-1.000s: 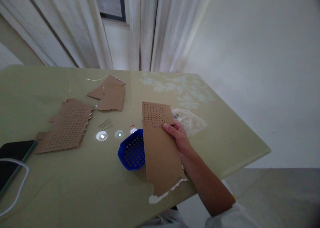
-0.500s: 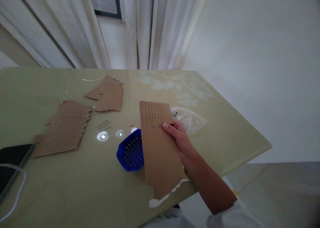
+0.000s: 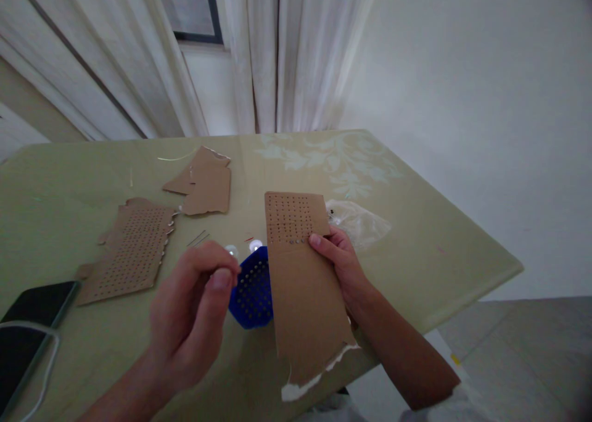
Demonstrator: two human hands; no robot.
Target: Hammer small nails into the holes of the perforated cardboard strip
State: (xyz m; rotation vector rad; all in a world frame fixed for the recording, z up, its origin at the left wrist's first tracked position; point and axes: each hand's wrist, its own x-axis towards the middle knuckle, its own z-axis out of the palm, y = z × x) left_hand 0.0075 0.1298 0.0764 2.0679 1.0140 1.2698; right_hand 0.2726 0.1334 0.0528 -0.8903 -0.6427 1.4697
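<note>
My right hand (image 3: 340, 255) grips the right edge of a brown cardboard strip (image 3: 305, 292), thumb on its face. Rows of small holes cover the strip's upper part, with a few small shiny studs in the lowest row by the thumb. The bottom end is torn. Left of the strip, my left hand (image 3: 197, 314) is raised with thumb and forefinger closed together; whatever they may pinch is hidden or too small to make out. Partly behind the strip and near the left fingertips sits a blue basket (image 3: 252, 292) with a perforated bottom.
A larger punched cardboard piece (image 3: 132, 249) lies at left, beside a dark phone (image 3: 39, 317) with a white cable (image 3: 49, 369). Plain cardboard scraps (image 3: 208, 190) lie farther back. Thin metal pins (image 3: 198, 238) rest on the table (image 3: 416, 255). A clear plastic bag (image 3: 365, 224) lies right of the strip.
My left hand has come into view from the lower left, fingers pinched, beside the blue basket. My right hand still holds the cardboard strip; the whole view has shifted slightly.
</note>
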